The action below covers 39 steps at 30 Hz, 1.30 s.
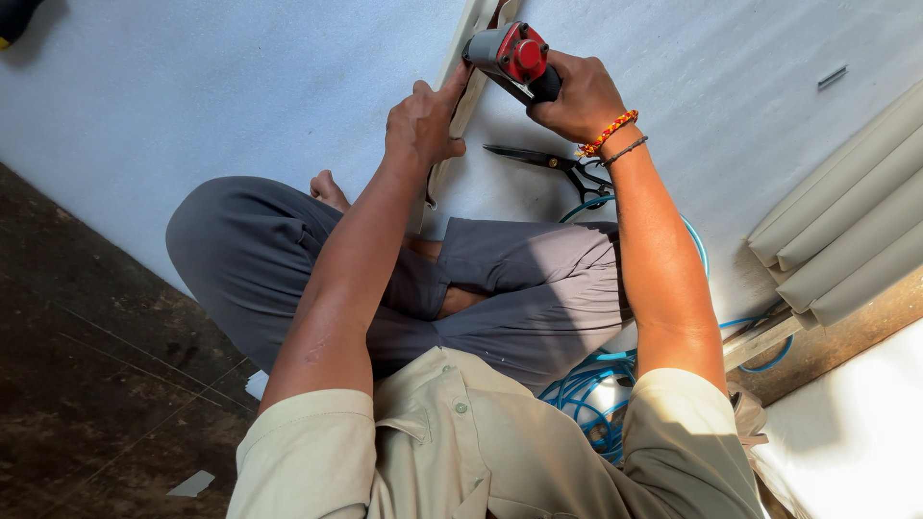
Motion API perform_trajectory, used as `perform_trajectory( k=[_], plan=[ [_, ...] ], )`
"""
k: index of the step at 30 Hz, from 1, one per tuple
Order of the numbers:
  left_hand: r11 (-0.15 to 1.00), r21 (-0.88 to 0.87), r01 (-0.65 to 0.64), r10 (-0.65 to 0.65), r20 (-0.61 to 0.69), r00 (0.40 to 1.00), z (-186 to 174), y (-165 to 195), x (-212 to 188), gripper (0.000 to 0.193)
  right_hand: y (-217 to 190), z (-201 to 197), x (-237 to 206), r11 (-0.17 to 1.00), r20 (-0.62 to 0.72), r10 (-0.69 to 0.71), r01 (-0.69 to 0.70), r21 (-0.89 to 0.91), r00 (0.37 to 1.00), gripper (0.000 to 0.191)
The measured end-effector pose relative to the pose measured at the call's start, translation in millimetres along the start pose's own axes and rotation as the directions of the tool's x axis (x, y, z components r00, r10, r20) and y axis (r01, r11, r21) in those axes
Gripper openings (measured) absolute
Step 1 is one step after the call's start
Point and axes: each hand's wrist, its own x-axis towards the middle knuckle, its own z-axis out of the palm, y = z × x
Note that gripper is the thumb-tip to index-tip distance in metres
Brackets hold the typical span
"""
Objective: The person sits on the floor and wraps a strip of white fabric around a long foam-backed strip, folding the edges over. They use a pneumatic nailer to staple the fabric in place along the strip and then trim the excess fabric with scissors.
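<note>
A big white foam sheet [240,86] covers the floor, and a person sits cross-legged on it. Pale folded strips [846,231] lie stacked at the right. A blue hose [586,394] coils beside the person's right leg. A long cream strip [461,106] lies in front of the knees. The left hand [423,120] presses flat on that strip. The right hand [577,96] is wrapped tight around a red and grey air tool [510,53], whose tip rests on the strip. Black scissors [553,161] lie just below the right wrist.
</note>
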Motion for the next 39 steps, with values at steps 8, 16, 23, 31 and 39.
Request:
perform_trajectory(
  k=[8,16,23,31,39],
  plan=[
    [0.999,0.037,0.025,-0.025,0.021,0.999,-7.3,6.1,-3.4,0.131,10.4,1.0,6.0,0.989,0.049,0.038,-0.03,-0.145,0.998,0.028],
    [0.999,0.033,0.026,-0.027,0.034,0.999,-14.1,9.3,-6.7,0.136,87.9,-5.6,-15.9,0.939,-0.328,0.069,-0.172,-0.297,0.942,0.043],
    [0.99,0.139,0.0,0.009,-0.065,0.998,-11.5,37.0,-10.9,0.134,95.5,14.1,-40.3,0.725,-0.419,0.192,-0.416,-0.549,0.887,0.052],
    [0.986,0.156,0.051,-0.041,-0.066,0.997,-9.5,54.3,-16.8,0.131,-30.7,58.3,-10.6,0.876,-0.502,0.45,-0.253,0.412,0.739,0.015],
    [0.85,-0.375,-0.369,0.255,-0.32,0.912,13.7,39.6,-7.4,0.127,-61.9,97.4,4.2,0.431,-0.248,0.685,-0.107,0.896,0.685,0.017]
  ],
)
